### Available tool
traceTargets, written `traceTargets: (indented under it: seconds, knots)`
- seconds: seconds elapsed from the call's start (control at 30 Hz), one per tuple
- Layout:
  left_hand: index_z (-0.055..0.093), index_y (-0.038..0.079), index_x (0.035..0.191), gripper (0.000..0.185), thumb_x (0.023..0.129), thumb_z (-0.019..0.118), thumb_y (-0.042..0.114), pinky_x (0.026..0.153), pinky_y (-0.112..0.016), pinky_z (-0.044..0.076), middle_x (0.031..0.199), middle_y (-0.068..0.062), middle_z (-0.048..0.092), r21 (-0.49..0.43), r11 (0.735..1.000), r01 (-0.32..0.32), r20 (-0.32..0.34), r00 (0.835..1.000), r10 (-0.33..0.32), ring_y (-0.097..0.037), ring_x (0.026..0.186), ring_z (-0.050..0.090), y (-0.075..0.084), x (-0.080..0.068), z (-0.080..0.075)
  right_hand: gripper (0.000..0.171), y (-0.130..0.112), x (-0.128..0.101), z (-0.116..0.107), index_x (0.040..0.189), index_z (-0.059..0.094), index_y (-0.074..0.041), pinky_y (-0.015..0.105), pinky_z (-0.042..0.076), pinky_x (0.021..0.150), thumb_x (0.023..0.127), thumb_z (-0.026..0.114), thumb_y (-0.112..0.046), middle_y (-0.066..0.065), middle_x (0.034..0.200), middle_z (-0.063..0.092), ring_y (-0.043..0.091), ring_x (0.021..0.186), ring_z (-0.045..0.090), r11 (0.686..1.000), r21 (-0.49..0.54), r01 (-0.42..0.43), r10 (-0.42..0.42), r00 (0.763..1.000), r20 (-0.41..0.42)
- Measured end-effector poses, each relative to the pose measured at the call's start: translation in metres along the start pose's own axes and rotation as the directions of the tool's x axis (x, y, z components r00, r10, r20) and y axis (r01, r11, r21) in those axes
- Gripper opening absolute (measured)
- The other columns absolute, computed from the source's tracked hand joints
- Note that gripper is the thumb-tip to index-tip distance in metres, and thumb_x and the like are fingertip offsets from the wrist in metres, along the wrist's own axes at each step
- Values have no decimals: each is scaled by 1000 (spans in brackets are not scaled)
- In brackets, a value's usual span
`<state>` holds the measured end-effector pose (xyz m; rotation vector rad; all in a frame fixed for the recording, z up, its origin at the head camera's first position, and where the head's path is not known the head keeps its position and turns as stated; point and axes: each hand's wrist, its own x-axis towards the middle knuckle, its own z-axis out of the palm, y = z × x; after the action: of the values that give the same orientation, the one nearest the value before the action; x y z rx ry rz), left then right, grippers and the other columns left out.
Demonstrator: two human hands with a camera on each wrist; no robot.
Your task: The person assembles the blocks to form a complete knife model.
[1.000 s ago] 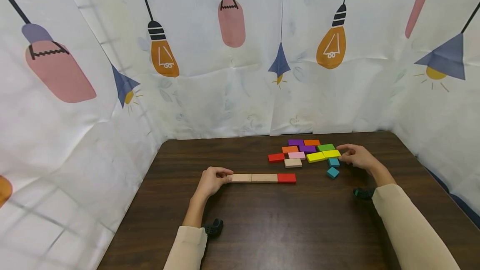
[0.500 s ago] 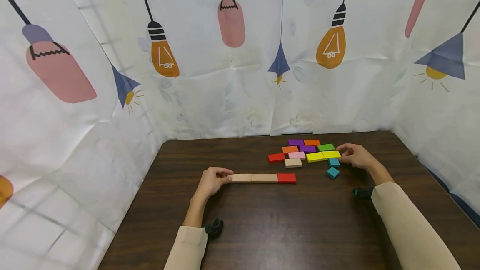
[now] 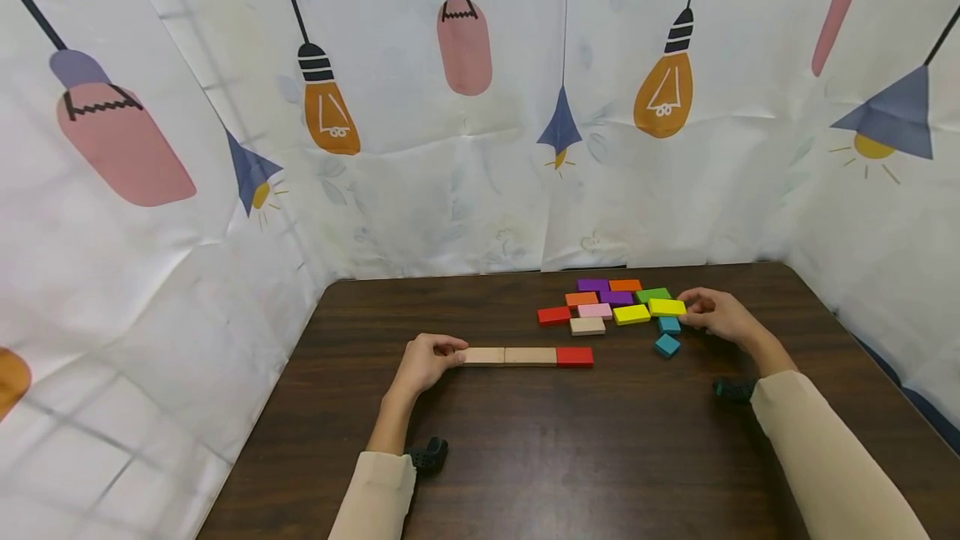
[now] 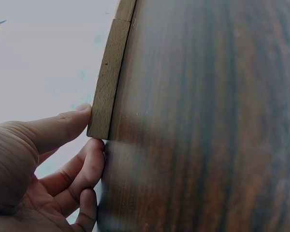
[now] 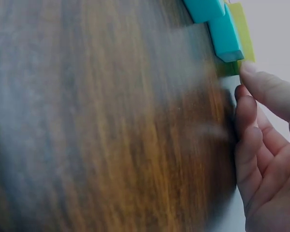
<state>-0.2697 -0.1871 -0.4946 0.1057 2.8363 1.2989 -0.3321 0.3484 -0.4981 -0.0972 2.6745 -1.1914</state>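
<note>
Plain wooden block [image 3: 483, 355] heads a flat row with a second wooden block [image 3: 529, 355] and a red block [image 3: 574, 356] on the dark wood-grain worktop [image 3: 570, 448]; the left hand [image 3: 424, 362] pinches its near end, fingers curled. Beyond, teal blocks [image 3: 666, 345] lie beside the yellow block [image 3: 667, 307], which the right hand [image 3: 718, 315] pinches at the edge of a colourful cluster.

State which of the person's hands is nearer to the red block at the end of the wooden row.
Left. The left hand touches the row's far end from the red block; the right hand is farther, among the coloured blocks.
</note>
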Motion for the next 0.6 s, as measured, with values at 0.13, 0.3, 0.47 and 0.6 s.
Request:
traceTargets:
  seconds: [0.13, 0.3, 0.47, 0.6]
  knots:
    - [78, 22, 95, 13, 82, 76, 20, 62, -28, 46, 79, 1, 67, -5, 1000, -3, 1, 1000, 3, -13, 70, 57, 1, 0, 0, 47, 0, -3, 0, 130, 51, -9, 31, 47, 64, 93, 65, -34, 12, 97, 63, 19, 76, 58, 999, 10, 45, -44, 999, -31]
    - [78, 23, 95, 14, 82, 76, 21, 62, -27, 46, 80, 2, 67, 5, 1000, -2, 1, 1000, 2, -14, 71, 57, 0, 1, 0, 45, -6, -9, 1, 128, 53, -10, 30, 47, 65, 92, 65, -35, 14, 97, 64, 20, 76, 61, 995, 12, 97, -96, 994, -59]
    - [78, 23, 96, 14, 82, 76, 21, 62, -28, 46, 80, 2, 67, 2, 1000, 4, 10, 1000, -4, -14, 71, 57, 0, 1, 0, 47, -19, -19, 6, 126, 54, -9, 30, 50, 67, 90, 67, -37, 13, 96, 63, 22, 75, 61, 989, 31, 142, -140, 989, -53]
    - [78, 22, 96, 14, 82, 76, 21, 62, -27, 46, 80, 1, 67, 9, 1000, 4, 4, 1000, -4, -13, 70, 57, 0, 0, 0, 44, -33, -30, 14, 124, 55, -8, 32, 53, 66, 89, 68, -33, 13, 95, 61, 23, 74, 62, 981, 41, 188, -187, 982, -29]
